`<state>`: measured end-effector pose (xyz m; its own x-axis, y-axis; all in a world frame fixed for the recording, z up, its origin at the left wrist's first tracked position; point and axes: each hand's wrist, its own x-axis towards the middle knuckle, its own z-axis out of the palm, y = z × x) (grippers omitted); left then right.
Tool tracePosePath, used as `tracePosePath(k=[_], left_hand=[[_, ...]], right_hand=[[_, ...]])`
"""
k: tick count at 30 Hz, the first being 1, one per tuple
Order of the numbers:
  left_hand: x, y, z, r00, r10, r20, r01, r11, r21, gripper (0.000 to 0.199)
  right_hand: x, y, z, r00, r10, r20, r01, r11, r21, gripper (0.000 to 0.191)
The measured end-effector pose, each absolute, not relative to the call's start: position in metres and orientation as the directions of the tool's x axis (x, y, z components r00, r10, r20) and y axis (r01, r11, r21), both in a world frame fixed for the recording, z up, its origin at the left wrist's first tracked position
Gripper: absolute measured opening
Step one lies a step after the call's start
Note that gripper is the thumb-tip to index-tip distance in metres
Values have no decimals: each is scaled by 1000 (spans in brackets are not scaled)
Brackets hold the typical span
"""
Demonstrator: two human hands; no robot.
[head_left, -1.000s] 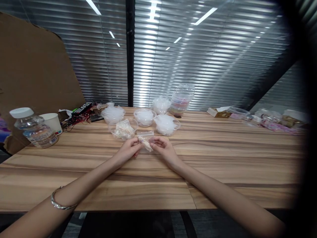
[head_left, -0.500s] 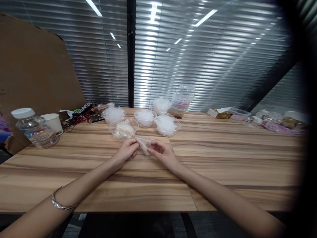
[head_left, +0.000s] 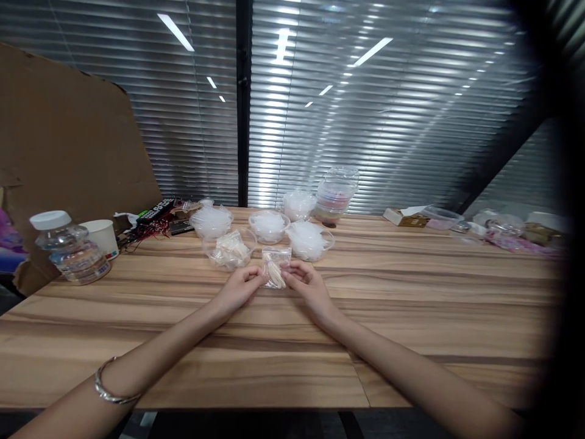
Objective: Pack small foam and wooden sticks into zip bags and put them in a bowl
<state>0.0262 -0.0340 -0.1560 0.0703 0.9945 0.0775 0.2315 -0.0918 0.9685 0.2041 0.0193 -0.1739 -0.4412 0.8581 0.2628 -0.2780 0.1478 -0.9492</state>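
On the head camera now: pinching the small clear bag (head_left: 275,268) at its left edge with the left hand (head_left: 241,288), and pinching its right edge with the right hand (head_left: 311,291)! Held low at the tabletop (head_left: 434,305), just in front and to the right of the clear bowl (head_left: 207,249) of packets (head_left: 231,247), well apart from the white-capped bottle (head_left: 75,253).

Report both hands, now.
Left hand: closed, pinching the left edge of a small clear bag.
Right hand: closed, thumb and fingers pinching the same bag's right side.
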Motion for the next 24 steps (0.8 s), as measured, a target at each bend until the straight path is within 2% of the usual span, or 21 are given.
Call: tracePosePath(k=[5,8,11,15,19,21,24], left_hand=[[26,-33,-153,46,970,238,357,-238,903,24],[23,-31,-155,19,966,258,363,-247,898,22],[20,-30,-159,20,965,261,386,-249,888,20],[20,-29,-157,109,957,269,435,-289,853,22],[25,-35,-147,208,914,348,412,-405,816,25],[26,-38,-143,226,906,357,394,-420,817,28],[26,-39,-143,196,915,352,384,-402,832,24]], right_hand=[[205,21,-174,-416,863,285,-302,164,-939,33],[207,24,-174,-337,881,333,-283,243,-928,35],[209,24,-173,-268,879,394,-213,345,-914,30],[208,12,-168,-439,804,401,-97,401,-911,24],[205,-2,-163,-626,701,341,-126,340,-932,37],[204,-3,-162,-641,692,331,-170,292,-941,38],[204,2,-164,-585,743,325,-223,238,-945,27]])
